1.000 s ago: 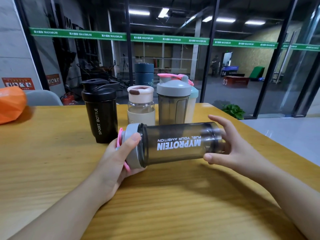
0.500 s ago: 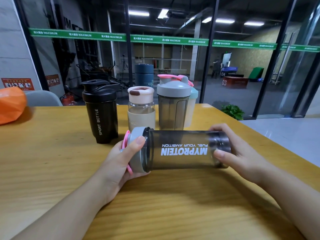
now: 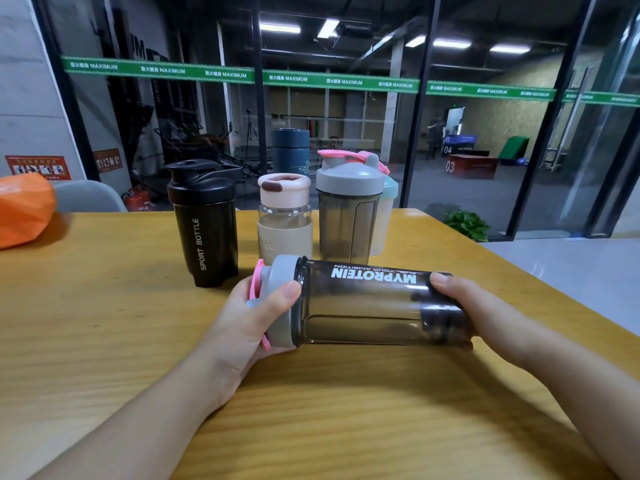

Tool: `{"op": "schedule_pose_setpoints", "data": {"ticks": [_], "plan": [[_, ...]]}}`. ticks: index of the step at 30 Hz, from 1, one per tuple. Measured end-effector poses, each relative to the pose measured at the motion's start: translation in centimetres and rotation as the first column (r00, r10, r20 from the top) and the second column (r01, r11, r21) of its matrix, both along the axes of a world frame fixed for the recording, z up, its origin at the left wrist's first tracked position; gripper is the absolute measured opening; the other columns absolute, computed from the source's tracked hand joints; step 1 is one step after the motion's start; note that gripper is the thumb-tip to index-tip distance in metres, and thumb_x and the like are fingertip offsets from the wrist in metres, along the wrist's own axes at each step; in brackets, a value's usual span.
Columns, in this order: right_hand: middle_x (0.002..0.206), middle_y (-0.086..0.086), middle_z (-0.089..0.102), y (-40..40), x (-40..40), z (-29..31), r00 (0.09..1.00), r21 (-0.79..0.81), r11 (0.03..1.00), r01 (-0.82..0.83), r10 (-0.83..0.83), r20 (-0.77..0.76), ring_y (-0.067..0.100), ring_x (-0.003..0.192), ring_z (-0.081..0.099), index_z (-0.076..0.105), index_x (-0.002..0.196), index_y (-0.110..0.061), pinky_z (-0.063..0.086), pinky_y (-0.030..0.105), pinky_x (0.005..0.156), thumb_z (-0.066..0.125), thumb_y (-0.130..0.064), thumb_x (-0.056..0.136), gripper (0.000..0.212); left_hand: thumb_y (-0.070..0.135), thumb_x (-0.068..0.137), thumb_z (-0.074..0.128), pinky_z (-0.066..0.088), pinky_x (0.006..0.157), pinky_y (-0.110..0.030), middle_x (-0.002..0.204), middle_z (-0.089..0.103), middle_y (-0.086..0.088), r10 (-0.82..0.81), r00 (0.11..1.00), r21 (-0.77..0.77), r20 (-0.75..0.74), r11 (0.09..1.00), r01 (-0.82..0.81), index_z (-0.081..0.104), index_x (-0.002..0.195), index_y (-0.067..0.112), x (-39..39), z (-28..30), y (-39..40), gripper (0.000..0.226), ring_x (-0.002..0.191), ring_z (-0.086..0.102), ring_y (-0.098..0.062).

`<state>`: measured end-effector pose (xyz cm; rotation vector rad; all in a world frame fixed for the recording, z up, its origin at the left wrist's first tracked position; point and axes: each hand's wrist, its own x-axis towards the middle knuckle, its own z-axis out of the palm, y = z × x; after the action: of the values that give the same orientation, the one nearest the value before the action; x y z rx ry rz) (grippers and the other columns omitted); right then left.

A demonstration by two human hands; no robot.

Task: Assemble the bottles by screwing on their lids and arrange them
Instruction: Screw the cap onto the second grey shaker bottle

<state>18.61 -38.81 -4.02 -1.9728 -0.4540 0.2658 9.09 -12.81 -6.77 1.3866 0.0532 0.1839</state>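
Note:
A smoky grey shaker bottle [image 3: 363, 306] marked MYPROTEIN lies sideways above the wooden table [image 3: 104, 341], lid pointing left. My left hand [image 3: 249, 320] grips its grey lid [image 3: 280, 299], which has a pink loop. My right hand [image 3: 485, 313] holds the bottle's base end. Behind it stand a black SPORT BOTTLE shaker [image 3: 204, 220], a clear bottle with a cream lid [image 3: 284, 213] and a grey shaker with a grey and pink lid [image 3: 346, 206]. A dark blue bottle [image 3: 290, 150] and a pale teal-lidded bottle [image 3: 386, 216] stand further back, partly hidden.
An orange object [image 3: 24, 209] lies at the table's far left edge, with a grey chair back [image 3: 86, 197] behind it. The table's right edge runs diagonally past my right hand. Glass walls rise beyond the table, and a green plant [image 3: 465, 223] sits on the floor.
The bottle has shifted right and slightly toward me. My right hand has closed around its base end, and the printed text has rolled toward the top side.

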Motion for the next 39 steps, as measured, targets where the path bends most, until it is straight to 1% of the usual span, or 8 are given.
{"op": "schedule_pose_setpoints", "data": {"ticks": [5,11,15,17,21,27,31,39], "plan": [[0.069,0.012,0.050,-0.4,-0.6,0.7,0.979,-0.022,0.999,-0.049,0.044,-0.200,0.018,0.044,0.032,0.062,0.078,-0.016,0.022,0.024,0.045,0.047,-0.066,0.074,0.052,0.050,0.037,0.086,0.059,0.071,-0.042,0.115,0.068,-0.009,-0.002,1.000,0.024,0.030,1.000,0.001,0.053,0.126,0.024,-0.1,0.1,-0.3,0.098,0.099,0.069,-0.026],[0.054,0.013,0.048,-0.8,-0.8,1.1,0.914,0.017,0.980,-0.198,0.191,-0.358,0.021,0.045,0.038,0.060,0.091,-0.012,0.035,0.025,0.043,0.033,-0.071,0.074,0.067,0.059,0.037,0.088,0.044,0.093,-0.066,0.120,0.065,-0.011,0.015,0.998,0.088,0.060,0.996,-0.021,0.052,0.126,0.031,-0.2,0.0,-0.1,0.099,0.110,0.062,-0.038],[0.085,0.001,0.068,-0.1,-1.0,0.5,0.954,0.127,0.972,-0.199,0.221,-0.202,0.022,0.060,0.060,0.058,0.112,-0.029,0.051,0.027,0.050,0.060,-0.080,0.059,0.074,0.051,0.039,0.085,0.056,0.084,-0.051,0.121,0.065,-0.007,0.078,0.995,0.021,0.054,0.997,-0.079,0.050,0.128,0.031,0.0,0.1,0.2,0.098,0.105,0.066,-0.027],[0.101,-0.005,0.064,0.1,-1.5,0.4,0.983,0.066,0.981,-0.180,0.181,-0.018,0.012,0.069,0.067,0.045,0.121,-0.040,0.053,0.020,0.059,0.078,-0.058,0.059,0.072,0.051,0.040,0.082,0.058,0.076,-0.043,0.121,0.065,-0.007,0.101,0.994,-0.013,0.043,0.995,-0.100,0.049,0.130,0.030,0.0,0.2,0.5,0.098,0.105,0.066,-0.025],[0.113,-0.026,0.045,0.2,-2.1,0.6,0.956,0.010,0.989,-0.144,0.137,0.259,-0.026,0.085,0.054,0.028,0.133,-0.041,0.040,-0.003,0.066,0.077,-0.012,0.073,0.083,0.057,0.031,0.086,0.058,0.073,-0.042,0.122,0.064,-0.007,0.094,0.995,-0.003,0.011,0.996,-0.094,0.048,0.131,0.030,0.1,0.3,0.5,0.110,0.106,0.065,-0.025],[0.108,-0.024,0.058,-0.2,-1.6,0.5,0.936,-0.058,0.987,-0.151,0.162,0.312,0.001,0.088,0.066,0.041,0.114,-0.055,0.050,0.011,0.072,0.083,-0.042,0.059,0.070,0.046,0.057,0.078,0.059,0.074,-0.041,0.120,0.065,-0.009,0.078,0.997,-0.029,0.005,0.997,-0.077,0.049,0.131,0.026,0.0,0.2,0.4,0.082,0.104,0.066,-0.025],[0.096,-0.042,0.056,-0.4,-1.7,0.7,0.947,-0.102,0.989,-0.109,0.135,0.292,-0.005,0.084,0.063,0.040,0.109,-0.057,0.043,0.003,0.064,0.066,-0.062,0.051,0.063,0.043,0.057,0.077,0.059,0.079,-0.044,0.119,0.065,-0.008,0.068,0.998,-0.012,-0.002,0.998,-0.068,0.048,0.132,0.025,0.0,0.3,0.1,0.082,0.104,0.067,-0.026],[0.081,0.001,0.058,-0.3,-1.3,0.4,0.987,-0.109,0.992,-0.065,0.080,0.143,0.006,0.051,0.047,0.054,0.097,-0.022,0.040,0.021,0.055,0.046,-0.076,0.054,0.069,0.049,0.045,0.080,0.057,0.084,-0.049,0.117,0.068,-0.007,0.060,0.998,0.019,0.024,0.998,-0.060,0.052,0.126,0.027,-0.1,0.5,0.0,0.088,0.104,0.068,-0.026]]}}
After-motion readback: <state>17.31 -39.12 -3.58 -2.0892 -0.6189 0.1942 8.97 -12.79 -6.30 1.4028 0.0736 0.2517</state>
